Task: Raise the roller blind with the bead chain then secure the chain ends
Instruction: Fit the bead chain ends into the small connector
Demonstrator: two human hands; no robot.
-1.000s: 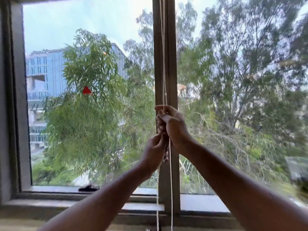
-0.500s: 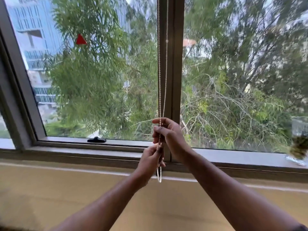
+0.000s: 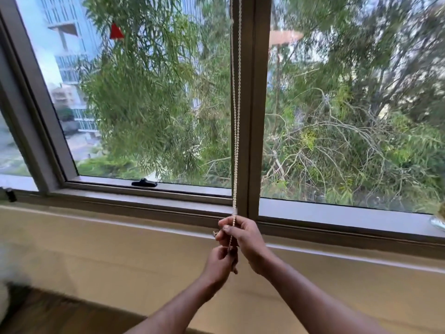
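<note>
Hanging taut in front of the grey-brown central window mullion (image 3: 252,104) — white beaded pull chain (image 3: 235,116), two strands close together, running down past the sill. Pinched near its lower end by the right hand (image 3: 242,237), thumb and fingers closed on the beads just below the grey window frame (image 3: 144,196). Directly beneath, touching it — left hand (image 3: 221,263), fingers curled shut around the chain's bottom part. Both in front of the beige wall (image 3: 96,249). Small black window latch (image 3: 144,182) on the frame, well to the left. Green trees beyond the glass.
</note>
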